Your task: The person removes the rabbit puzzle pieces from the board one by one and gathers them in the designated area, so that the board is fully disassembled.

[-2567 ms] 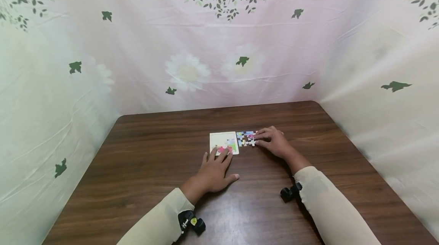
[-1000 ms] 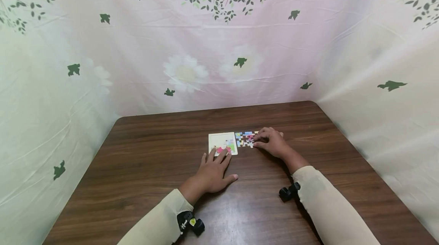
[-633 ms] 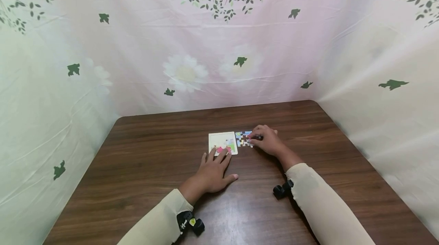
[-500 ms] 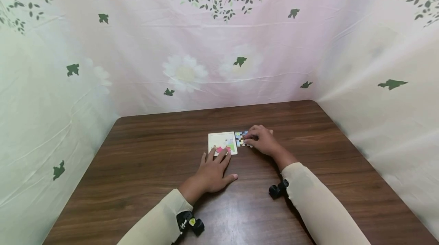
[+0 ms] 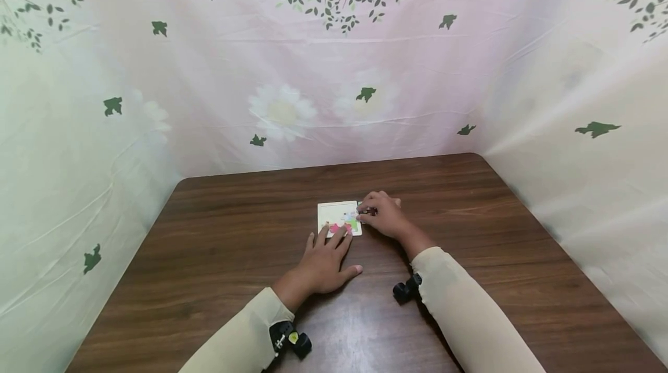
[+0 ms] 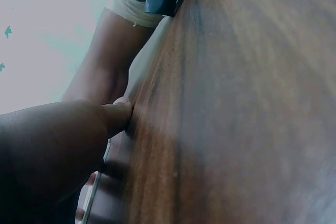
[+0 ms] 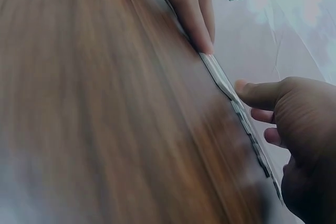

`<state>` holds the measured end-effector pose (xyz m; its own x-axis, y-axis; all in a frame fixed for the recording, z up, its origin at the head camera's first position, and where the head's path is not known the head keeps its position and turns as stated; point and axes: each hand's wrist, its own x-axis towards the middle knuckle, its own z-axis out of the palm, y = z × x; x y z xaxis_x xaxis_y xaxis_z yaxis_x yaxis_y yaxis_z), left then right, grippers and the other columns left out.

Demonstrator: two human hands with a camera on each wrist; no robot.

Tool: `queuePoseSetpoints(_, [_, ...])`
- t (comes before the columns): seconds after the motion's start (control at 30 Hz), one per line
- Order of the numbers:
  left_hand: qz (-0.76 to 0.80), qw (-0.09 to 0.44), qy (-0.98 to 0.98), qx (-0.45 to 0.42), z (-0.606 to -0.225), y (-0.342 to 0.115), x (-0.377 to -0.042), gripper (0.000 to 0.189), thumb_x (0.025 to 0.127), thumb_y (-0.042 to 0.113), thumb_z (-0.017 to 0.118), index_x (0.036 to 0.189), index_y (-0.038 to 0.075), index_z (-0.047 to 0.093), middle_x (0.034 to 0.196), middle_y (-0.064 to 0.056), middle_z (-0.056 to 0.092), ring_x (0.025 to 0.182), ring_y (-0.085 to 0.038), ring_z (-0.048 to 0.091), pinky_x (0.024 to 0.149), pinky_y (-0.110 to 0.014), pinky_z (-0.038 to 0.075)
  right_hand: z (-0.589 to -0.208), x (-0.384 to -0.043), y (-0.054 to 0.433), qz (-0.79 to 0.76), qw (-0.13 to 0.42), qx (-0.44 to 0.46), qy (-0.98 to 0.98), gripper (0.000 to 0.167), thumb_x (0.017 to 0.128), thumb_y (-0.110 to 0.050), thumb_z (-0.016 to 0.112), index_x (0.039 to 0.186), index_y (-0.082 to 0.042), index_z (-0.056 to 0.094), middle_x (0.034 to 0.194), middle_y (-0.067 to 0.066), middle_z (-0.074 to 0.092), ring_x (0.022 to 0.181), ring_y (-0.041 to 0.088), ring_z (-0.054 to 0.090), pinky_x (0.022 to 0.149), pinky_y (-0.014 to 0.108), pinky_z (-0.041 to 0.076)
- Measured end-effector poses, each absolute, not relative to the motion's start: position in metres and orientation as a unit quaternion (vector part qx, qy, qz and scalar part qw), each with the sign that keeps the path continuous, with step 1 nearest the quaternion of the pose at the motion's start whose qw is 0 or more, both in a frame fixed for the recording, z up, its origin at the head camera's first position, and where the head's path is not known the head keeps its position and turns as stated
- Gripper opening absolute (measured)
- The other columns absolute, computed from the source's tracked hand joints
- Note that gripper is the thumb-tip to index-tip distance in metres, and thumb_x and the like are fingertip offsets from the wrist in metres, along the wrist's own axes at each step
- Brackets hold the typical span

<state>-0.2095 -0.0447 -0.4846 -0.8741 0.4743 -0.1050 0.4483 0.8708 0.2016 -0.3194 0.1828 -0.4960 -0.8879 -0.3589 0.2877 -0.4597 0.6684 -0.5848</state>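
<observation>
A square white puzzle board [image 5: 330, 210] lies flat on the table, with pink and green pieces fitted in its lower and right parts. My left hand [image 5: 323, 265] is spread flat, its fingertips resting on the board's near edge. At the board's right edge my right hand [image 5: 386, 216] pinches a small puzzle piece between thumb and fingers, the piece mostly hidden by the fingertips. Beneath that hand, loose puzzle pieces [image 7: 254, 142] show edge-on in the right wrist view; the hand covers most of them in the head view.
The brown wooden table [image 5: 235, 245] reaches back to a pale fabric backdrop [image 5: 313, 71] printed with flowers, leaves and birds. Fabric hangs at both sides too. Each wrist wears a black camera, such as the right wrist camera [image 5: 407, 290].
My right hand has moved left from the loose pieces, carrying a puzzle piece up to the board's right edge. The left hand stays in place on the board.
</observation>
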Motion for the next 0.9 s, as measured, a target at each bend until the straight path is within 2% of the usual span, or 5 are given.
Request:
queuePoseSetpoints(0.63, [0.081, 0.079, 0.963, 0.245, -0.484, -0.047, -0.205, 0.085, 0.108, 0.074, 0.043, 0.175, 0.025, 0.028, 0.185, 0.001, 0.021, 0.172, -0.041, 0.011, 0.133, -0.072, 0.018, -0.490, -0.311, 0.172, 0.317, 0.032, 0.221, -0.921, 0.023, 0.102, -0.029, 0.080, 0.121, -0.018, 0.084, 0.126, 0.007, 0.063, 0.120, 0.030, 0.048, 0.109, 0.070, 0.023])
queuePoseSetpoints(0.9, [0.081, 0.081, 0.960, 0.254, -0.482, -0.052, -0.196, 0.085, 0.108, 0.074, 0.044, 0.175, 0.024, 0.029, 0.185, 0.001, 0.021, 0.172, -0.042, 0.012, 0.133, -0.073, 0.018, -0.490, -0.299, 0.164, 0.301, 0.015, 0.202, -0.932, 0.021, 0.104, -0.029, 0.077, 0.122, -0.020, 0.083, 0.127, 0.005, 0.061, 0.121, 0.028, 0.045, 0.107, 0.061, 0.026])
